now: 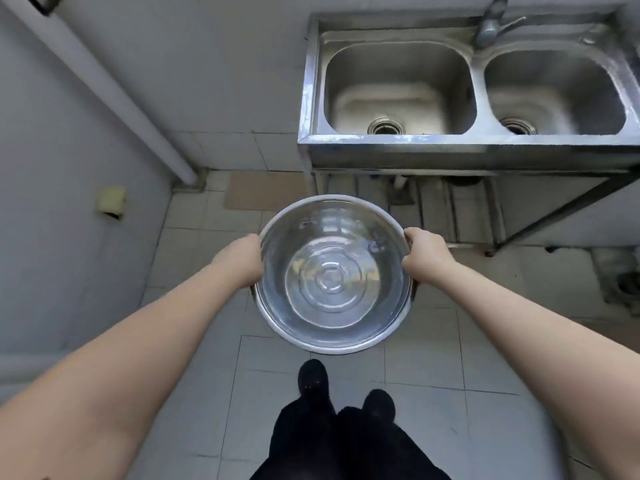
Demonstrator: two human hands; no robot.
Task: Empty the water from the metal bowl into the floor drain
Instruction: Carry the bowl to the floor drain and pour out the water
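At the bottom centre of the frame your two dark shoes (346, 389) stand on the pale tiled floor (467, 358), one a little ahead of the other. Your bare forearms run up from the lower corners toward the middle.

Just above the shoes you hold the metal bowl (332, 275) in mid-air at the centre of the frame, over the floor tiles. Your left hand (244, 259) grips its left rim, fingers wrapped under the edge and out of sight; your right hand (427, 256) clamps the right rim with the thumb hooked over the top. The bowl is round, so it has no long axis; its mouth faces up toward you and it sits close to level, the near rim lower in the frame. It is shiny steel with a rolled rim, and clear water (330, 282) lies in it, showing concentric rings and bright reflections.

Beyond the bowl, in the upper right, a steel double sink (474, 81) stands on a metal frame, with a tap (491, 22) between the two basins. At the right edge, low against the wall, something like a floor drain (623, 282) shows, but it is blurred. A white pipe (104, 88) slants across the upper left wall.
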